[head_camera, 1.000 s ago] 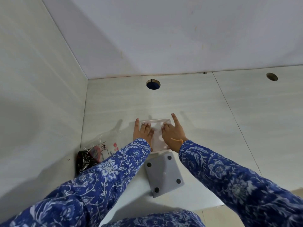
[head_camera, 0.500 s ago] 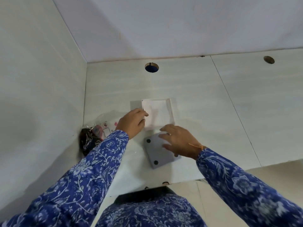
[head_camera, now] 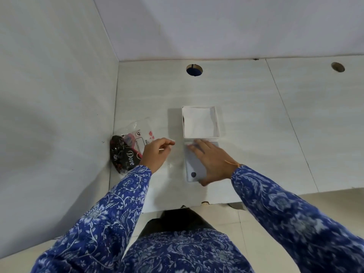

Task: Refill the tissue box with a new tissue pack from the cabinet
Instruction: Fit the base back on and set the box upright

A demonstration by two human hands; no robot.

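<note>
A square white tissue box point(head_camera: 216, 133) stands open on the pale counter point(head_camera: 256, 123), with a stack of white tissues point(head_camera: 199, 122) filling it. Its grey bottom panel point(head_camera: 194, 164), with dark round feet, lies flat just in front of the box. My right hand point(head_camera: 213, 161) lies spread on that panel, fingers on its far edge and thumb at its near edge. My left hand point(head_camera: 156, 153) hovers left of the panel, loosely curled, fingers pointing toward the box, holding nothing I can see.
A crumpled clear wrapper point(head_camera: 140, 134) and a dark Dove packet point(head_camera: 123, 155) lie in the left corner against the wall. A round hole point(head_camera: 194, 70) opens at the counter's back, a second hole point(head_camera: 337, 67) at the far right. The counter's front edge point(head_camera: 197, 205) runs below my hands.
Both hands left the tissues in the box and drew back toward me. The right hand came down onto the grey panel; the left moved off the box's left edge toward the wrapper.
</note>
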